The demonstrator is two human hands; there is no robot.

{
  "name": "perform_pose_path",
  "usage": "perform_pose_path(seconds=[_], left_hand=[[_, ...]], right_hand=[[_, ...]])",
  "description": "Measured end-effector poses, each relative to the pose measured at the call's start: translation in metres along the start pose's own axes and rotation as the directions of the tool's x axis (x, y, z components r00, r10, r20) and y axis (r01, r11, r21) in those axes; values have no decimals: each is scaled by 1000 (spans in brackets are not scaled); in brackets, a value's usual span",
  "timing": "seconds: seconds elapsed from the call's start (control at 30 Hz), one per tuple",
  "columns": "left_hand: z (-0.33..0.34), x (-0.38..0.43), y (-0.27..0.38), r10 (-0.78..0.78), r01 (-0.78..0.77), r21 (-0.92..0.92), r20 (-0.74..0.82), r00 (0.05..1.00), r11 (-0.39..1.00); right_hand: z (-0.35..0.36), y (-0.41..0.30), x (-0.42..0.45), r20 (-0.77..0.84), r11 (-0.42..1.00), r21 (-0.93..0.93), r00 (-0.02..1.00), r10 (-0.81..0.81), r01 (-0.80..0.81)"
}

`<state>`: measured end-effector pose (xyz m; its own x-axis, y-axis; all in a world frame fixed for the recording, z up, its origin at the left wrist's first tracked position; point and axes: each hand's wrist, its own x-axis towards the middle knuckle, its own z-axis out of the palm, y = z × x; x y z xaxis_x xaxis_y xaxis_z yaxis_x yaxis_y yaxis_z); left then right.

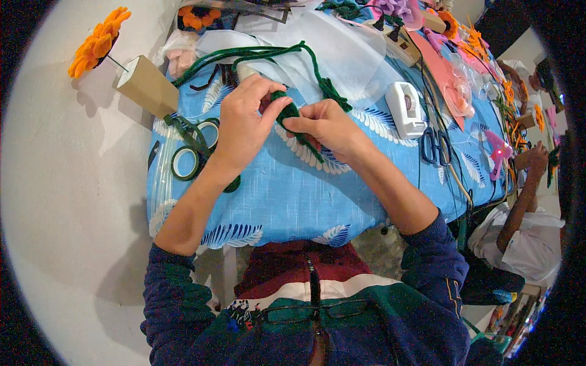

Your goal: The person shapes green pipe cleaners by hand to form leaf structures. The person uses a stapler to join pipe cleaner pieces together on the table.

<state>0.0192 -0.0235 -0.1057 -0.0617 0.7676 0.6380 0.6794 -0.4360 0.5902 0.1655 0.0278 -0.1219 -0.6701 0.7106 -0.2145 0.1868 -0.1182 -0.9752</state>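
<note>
Between my two hands is a dark green fuzzy pipe-cleaner piece (286, 112), with a thin tail slanting down toward me. My left hand (249, 114) pinches its upper end between thumb and fingers. Lower on the same piece, the thumb and fingertips of my right hand (325, 123) grip it. Long green pipe cleaners (270, 49) lie just beyond my hands. A folded green bundle (334, 94) rests above my right wrist. Rolls of green floral tape (185, 163) sit to the left of my left forearm.
An orange fuzzy flower (98, 43) stands in a cardboard block (149, 87) at left. On the right are a white tape dispenser (406, 110), dark-handled scissors (435, 146), cables and a pink glue gun (498, 154). White sheets (316, 55) lie at the back. Another person's hand (538, 158) works at far right.
</note>
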Motion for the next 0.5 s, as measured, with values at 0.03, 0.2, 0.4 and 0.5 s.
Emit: perform_pose_path(seconds=[0.03, 0.2, 0.4, 0.5], left_hand=[[1, 0, 0, 0, 0, 0, 1, 1000, 1000], [1, -2, -3, -72, 71, 29, 19, 997, 997], [4, -3, -1, 61, -64, 180, 18, 998, 982], [6, -4, -4, 113, -112, 204, 7, 994, 973]], right_hand=[[1, 1, 0, -5, 1000, 15, 1000, 1, -1], [3, -2, -2, 0, 999, -31, 1000, 14, -14], [4, 1, -2, -25, 999, -47, 1000, 1, -2], [5, 2, -2, -27, 1000, -22, 1000, -1, 1]])
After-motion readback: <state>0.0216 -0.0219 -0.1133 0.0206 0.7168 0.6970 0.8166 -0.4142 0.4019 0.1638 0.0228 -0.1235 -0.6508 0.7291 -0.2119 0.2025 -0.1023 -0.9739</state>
